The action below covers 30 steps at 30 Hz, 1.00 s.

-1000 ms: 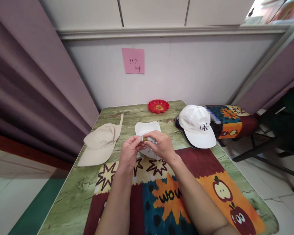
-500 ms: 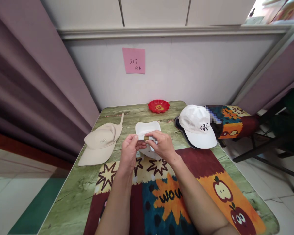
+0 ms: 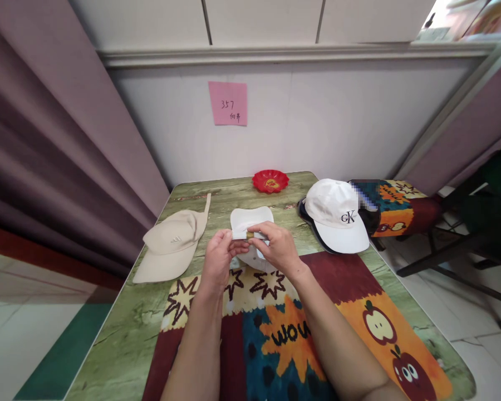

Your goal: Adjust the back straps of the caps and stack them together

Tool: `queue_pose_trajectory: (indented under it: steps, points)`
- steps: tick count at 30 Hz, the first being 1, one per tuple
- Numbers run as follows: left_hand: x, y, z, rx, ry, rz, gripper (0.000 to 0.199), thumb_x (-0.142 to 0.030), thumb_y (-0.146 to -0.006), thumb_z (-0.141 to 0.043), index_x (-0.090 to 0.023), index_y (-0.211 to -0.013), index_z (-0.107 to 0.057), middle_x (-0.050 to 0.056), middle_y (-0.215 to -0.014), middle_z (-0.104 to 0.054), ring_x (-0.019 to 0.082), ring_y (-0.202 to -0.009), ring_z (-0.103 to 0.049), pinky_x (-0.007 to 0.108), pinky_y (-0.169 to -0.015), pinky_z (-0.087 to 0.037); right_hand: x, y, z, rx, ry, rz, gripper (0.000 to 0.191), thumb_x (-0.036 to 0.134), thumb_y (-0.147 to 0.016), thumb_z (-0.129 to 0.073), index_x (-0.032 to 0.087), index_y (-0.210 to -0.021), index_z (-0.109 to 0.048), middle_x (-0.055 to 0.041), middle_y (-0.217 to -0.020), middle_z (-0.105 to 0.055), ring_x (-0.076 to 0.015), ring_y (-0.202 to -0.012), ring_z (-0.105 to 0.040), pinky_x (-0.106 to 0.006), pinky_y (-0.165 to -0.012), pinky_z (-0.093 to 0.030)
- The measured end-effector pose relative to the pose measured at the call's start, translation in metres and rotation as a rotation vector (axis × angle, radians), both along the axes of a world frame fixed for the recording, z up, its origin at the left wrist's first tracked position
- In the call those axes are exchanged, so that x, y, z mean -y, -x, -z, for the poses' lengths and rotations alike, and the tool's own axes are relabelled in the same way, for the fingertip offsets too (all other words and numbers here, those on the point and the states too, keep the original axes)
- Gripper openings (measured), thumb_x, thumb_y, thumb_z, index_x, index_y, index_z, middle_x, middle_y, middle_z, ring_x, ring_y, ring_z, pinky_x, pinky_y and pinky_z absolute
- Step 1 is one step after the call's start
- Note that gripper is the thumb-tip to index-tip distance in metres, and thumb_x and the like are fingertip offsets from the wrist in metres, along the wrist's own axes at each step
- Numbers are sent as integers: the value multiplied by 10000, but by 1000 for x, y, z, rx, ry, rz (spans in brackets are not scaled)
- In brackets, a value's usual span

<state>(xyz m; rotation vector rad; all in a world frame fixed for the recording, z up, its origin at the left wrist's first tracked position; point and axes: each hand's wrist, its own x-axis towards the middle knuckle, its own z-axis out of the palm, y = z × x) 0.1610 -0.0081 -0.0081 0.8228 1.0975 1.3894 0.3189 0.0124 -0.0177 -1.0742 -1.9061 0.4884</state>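
Observation:
A white cap (image 3: 253,217) lies at the middle of the table, its brim toward the wall and its crown partly behind my hands. Its back strap, with a brass-coloured buckle (image 3: 250,235), is raised between my hands. My left hand (image 3: 221,252) pinches the strap's left end. The fingers of my right hand (image 3: 275,242) are closed on the strap at the buckle. To the left rests a beige cap (image 3: 171,242) with its strap sticking up. On the right a white cap with black letters (image 3: 336,214) sits on top of a dark cap (image 3: 317,236).
A red scalloped dish (image 3: 270,181) stands at the table's back edge by the wall. A patterned mat (image 3: 342,278) covers the front of the green table (image 3: 121,328). Beyond the right edge is a stool with a similar cover (image 3: 401,209).
My left hand has shifted very slightly left, and a bit more of the strap shows between it and the buckle. The other caps have not moved.

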Motion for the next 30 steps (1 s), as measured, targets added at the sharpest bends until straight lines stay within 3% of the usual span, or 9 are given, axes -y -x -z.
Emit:
queue_pose_trajectory:
  steps: [4, 9, 11, 15, 19, 20, 24, 26, 30]
  points:
    - [-1, 1, 1, 16, 11, -4, 281, -370, -766, -698, -160, -848, -531, 55, -646, -722, 172, -575, -697, 280, -615, -565, 0, -2, -1, -1, 12, -11, 232, 215, -869, -663, 251, -1094, -708, -40, -1073, -737, -192, -977, -678, -293, -875, -491]
    - [-3, 7, 3, 33, 7, -59, 273, -347, -759, -697, -164, -845, -513, 61, -653, -722, 179, -586, -700, 285, -611, -569, -7, -20, -2, 60, 115, -48, 525, 255, -788, -750, 245, -1294, -612, -44, -1106, -730, -197, -937, -673, -292, -810, -476]
    - [-3, 11, 3, 23, 2, -66, 292, -354, -751, -710, -163, -848, -512, 56, -656, -716, 175, -587, -695, 285, -616, -569, -10, -31, -4, 120, 186, -40, 469, 265, -746, -780, 248, -1201, -669, -30, -1061, -741, -201, -919, -668, -285, -782, -452]
    - [-3, 16, 2, -51, 15, -67, 338, -388, -736, -737, -176, -867, -509, 5, -651, -673, 156, -588, -676, 260, -589, -559, -12, -50, -8, 182, 299, -20, 111, 282, -770, -738, 213, -857, -742, -3, -871, -743, -166, -776, -630, -249, -680, -392]
    - [-2, 13, 2, -237, -62, -95, 405, -469, -768, -711, -192, -1029, -572, 27, -920, -702, 94, -508, -590, 220, -456, -496, -11, -53, -10, 101, 321, -71, 114, 288, -815, -689, 207, -852, -760, 3, -823, -749, -165, -757, -639, -235, -674, -400]
    - [-2, 11, 3, -299, -77, -75, 429, -487, -784, -695, -199, -1084, -588, 24, -907, -700, 90, -487, -567, 216, -435, -480, -11, -52, -10, 74, 316, -94, 126, 277, -819, -684, 217, -892, -767, 2, -871, -763, -176, -796, -659, -241, -708, -418]
    - [-4, 9, 11, -461, -52, 109, 462, -543, -836, -628, -183, -1126, -635, -36, -518, -566, 127, -431, -513, 221, -423, -449, -10, -45, -8, 8, 290, -148, 204, 240, -837, -663, 255, -1010, -769, -1, -1023, -776, -211, -921, -698, -275, -819, -463]
    - [-5, 11, 14, -471, -41, 145, 439, -548, -822, -645, -173, -1052, -648, -32, -491, -553, 137, -445, -518, 226, -437, -449, -11, -44, -8, -2, 281, -143, 218, 243, -843, -661, 265, -1033, -766, -4, -1044, -774, -221, -944, -701, -294, -848, -475]
    - [-6, 20, 15, -442, -82, 85, 401, -515, -782, -706, -168, -971, -635, -26, -554, -569, 132, -524, -537, 223, -501, -467, -12, -53, -7, 19, 307, -160, 297, 313, -814, -719, 273, -1108, -742, -18, -1122, -754, -240, -1023, -686, -327, -911, -476]
